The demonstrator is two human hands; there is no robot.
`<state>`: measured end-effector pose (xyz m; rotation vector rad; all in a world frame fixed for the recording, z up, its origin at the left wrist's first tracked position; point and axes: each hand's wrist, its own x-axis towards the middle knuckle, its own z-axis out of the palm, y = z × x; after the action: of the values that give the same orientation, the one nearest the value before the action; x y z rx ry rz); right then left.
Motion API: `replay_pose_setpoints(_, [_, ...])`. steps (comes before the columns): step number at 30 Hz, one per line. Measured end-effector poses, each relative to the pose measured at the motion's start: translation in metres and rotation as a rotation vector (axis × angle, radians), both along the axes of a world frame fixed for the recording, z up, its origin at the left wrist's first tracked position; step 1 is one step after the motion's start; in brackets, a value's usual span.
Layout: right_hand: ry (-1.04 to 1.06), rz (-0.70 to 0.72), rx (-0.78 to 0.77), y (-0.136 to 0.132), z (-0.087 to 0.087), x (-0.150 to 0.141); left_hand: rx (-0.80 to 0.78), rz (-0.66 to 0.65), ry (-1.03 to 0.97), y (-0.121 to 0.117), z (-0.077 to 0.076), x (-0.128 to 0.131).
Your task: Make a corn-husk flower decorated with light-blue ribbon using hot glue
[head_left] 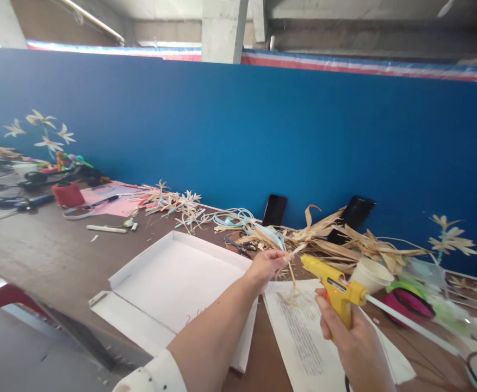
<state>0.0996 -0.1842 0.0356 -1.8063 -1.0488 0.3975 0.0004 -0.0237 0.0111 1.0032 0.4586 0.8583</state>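
My right hand (352,337) is wrapped around the handle of a yellow hot glue gun (336,288). A long white glue stick (413,324) sticks out of its back end. In front of the nozzle, my left hand (268,267) pinches a pale dried husk strip (299,249) between thumb and fingertips. The nozzle is close to the strip; whether they touch I cannot tell. A thin straw-coloured piece hangs below the fingers. Under both hands lies a printed sheet of paper (303,337) with a few fibres on it.
An open white box (205,267) lies to the left. Behind the hands are a heap of dried husks (315,237), two dark phones (274,209), and small husk flowers (187,201). A white cup (371,275) and a pink roll (409,305) stand right. A blue partition (230,125) backs the table.
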Motion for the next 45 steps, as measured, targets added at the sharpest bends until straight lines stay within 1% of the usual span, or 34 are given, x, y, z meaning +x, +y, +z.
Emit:
replay_pose_setpoints(6, [0.001,0.029,-0.006,0.003,-0.002,0.003,-0.006,0.0,0.0,0.0,0.0,0.001])
replay_pose_setpoints(12, [0.012,0.016,-0.024,0.001,-0.001,0.0,0.024,0.004,-0.018,-0.002,0.002,0.0])
replay_pose_setpoints(18, [0.021,-0.031,0.012,0.0,0.003,-0.005,0.031,0.008,-0.015,-0.003,0.004,-0.002])
replay_pose_setpoints(24, [0.021,0.003,-0.031,0.001,-0.002,0.002,0.045,0.005,-0.018,-0.004,0.005,-0.003])
replay_pose_setpoints(30, [0.019,-0.01,-0.024,0.001,-0.001,0.0,0.069,0.004,-0.023,-0.003,0.003,-0.002])
replay_pose_setpoints(34, [0.039,-0.019,0.007,0.0,0.001,-0.004,0.052,0.005,-0.029,-0.002,0.002,-0.002])
replay_pose_setpoints(39, [0.037,0.005,-0.024,0.0,0.0,-0.003,0.04,0.009,-0.037,-0.001,0.001,-0.001])
replay_pose_setpoints(45, [0.044,-0.039,-0.02,0.0,0.002,-0.008,0.058,0.011,-0.027,0.0,0.0,-0.001])
